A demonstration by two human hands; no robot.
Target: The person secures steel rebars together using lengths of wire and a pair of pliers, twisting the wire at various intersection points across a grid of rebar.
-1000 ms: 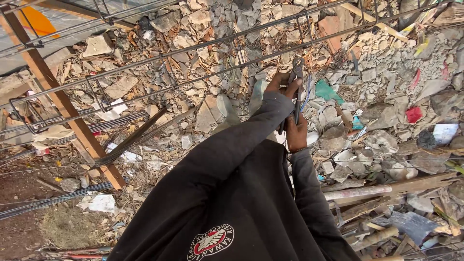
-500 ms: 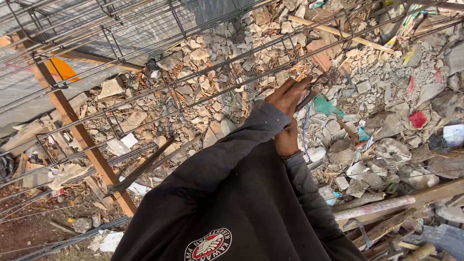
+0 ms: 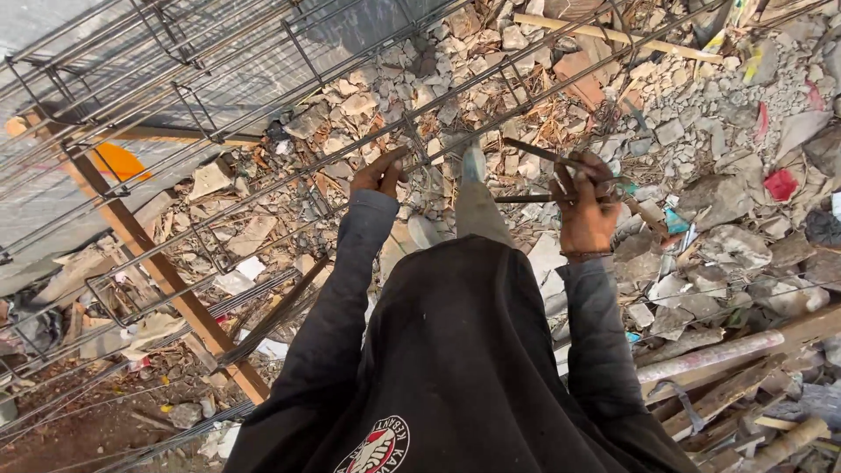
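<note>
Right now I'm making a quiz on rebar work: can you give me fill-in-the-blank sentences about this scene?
1. The left hand grips a long steel ____ of the rebar cage.
2. The right hand holds a thin metal ____.
3. The ground below is covered with broken ____.
4. A slanting ____ plank props the cage.

Missing words: bar; tool; rubble; wooden

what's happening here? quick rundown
A person in a dark sweatshirt stands at a rebar cage above rubble. The left hand grips one of the long steel bars. The right hand holds a thin metal hook tool against a neighbouring bar. A wooden post props the cage at left.
</note>
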